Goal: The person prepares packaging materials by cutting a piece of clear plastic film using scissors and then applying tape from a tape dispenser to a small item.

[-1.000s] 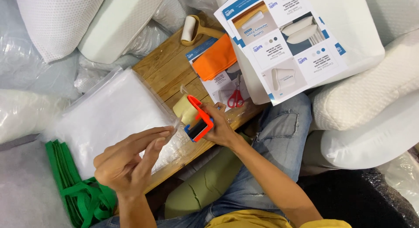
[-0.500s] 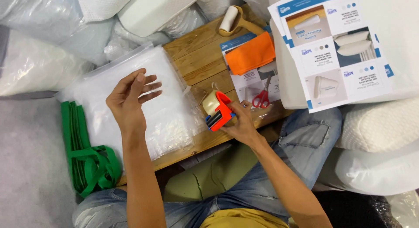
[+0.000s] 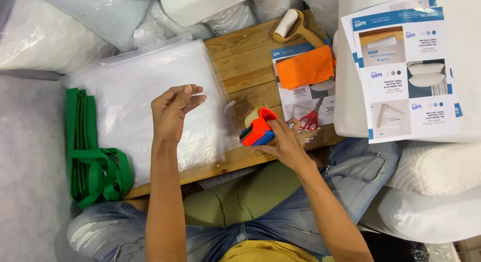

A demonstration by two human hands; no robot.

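The tape dispenser (image 3: pixel 257 131) is orange-red with a blue base, its roll pale tan. An orange cloth (image 3: pixel 305 67) lies on the honey-brown planked counter (image 3: pixel 245 59). Clear, milky plastic bags (image 3: pixel 135 91) gleam white. Green straps (image 3: pixel 92 161) sit beside them. The scissors (image 3: pixel 311 119) have red handles. The leaflets (image 3: pixel 406 71) are white with blue bands.

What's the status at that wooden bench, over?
Right hand gripping tape dispenser. Left hand raised over clear plastic bag, fingers pinched. Scissors beside dispenser.
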